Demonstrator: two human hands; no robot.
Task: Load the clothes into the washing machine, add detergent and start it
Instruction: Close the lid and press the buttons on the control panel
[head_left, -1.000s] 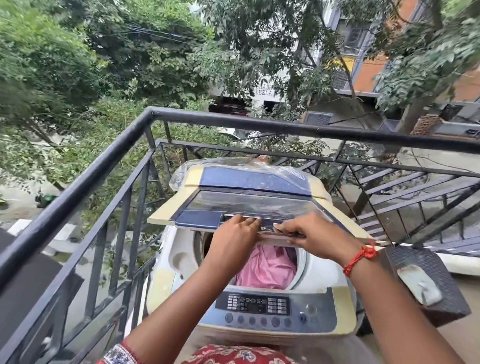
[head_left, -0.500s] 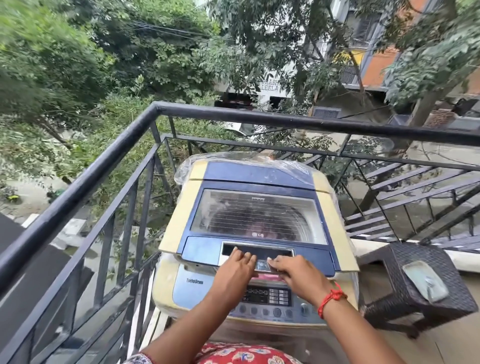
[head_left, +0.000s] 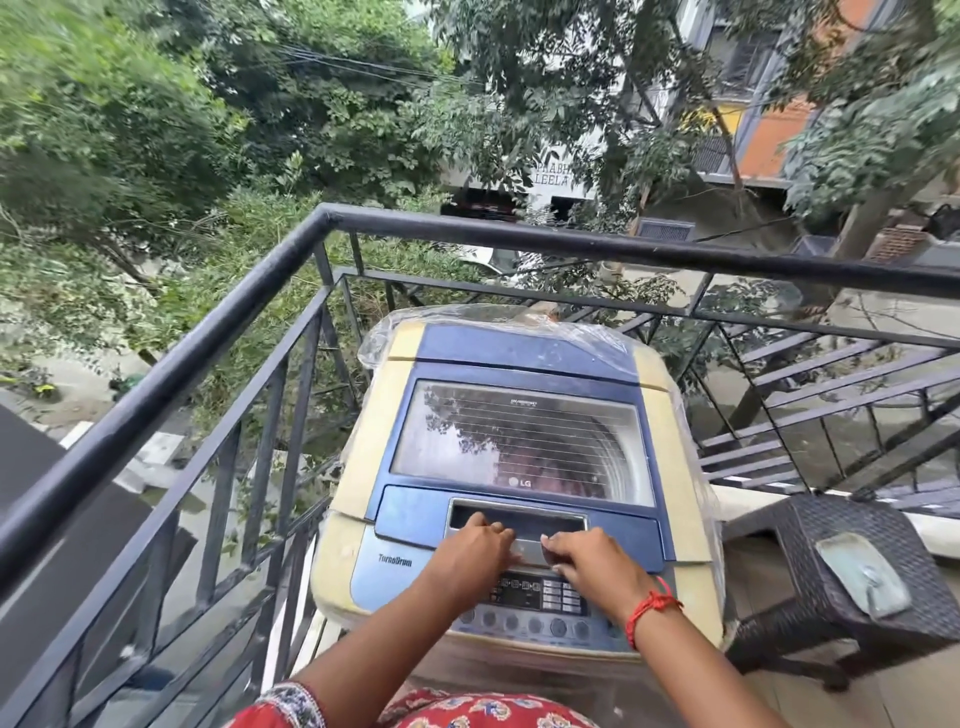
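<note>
Both hands lie side by side on the front edge of the washer's lid: the left hand rests palm down with its fingers stretched forward onto the silver handle strip, and the right hand (a red thread bracelet circles its wrist) does the same just beside it, fingers straight and pressing rather than curled around anything. The blue-framed lid with a clear window lies flat and closed on the cream and blue top-loading washing machine, and through the glass the ribbed drum shows with something pinkish at its bottom, too dim to make out clearly. Directly below the hands sits the grey control panel with its dark display and a row of round buttons. A crinkled clear plastic sheet covers the machine's back. The machine stands in the corner of a black metal balcony railing, and to its right a dark woven wicker stool carries a pale flat object.
</note>
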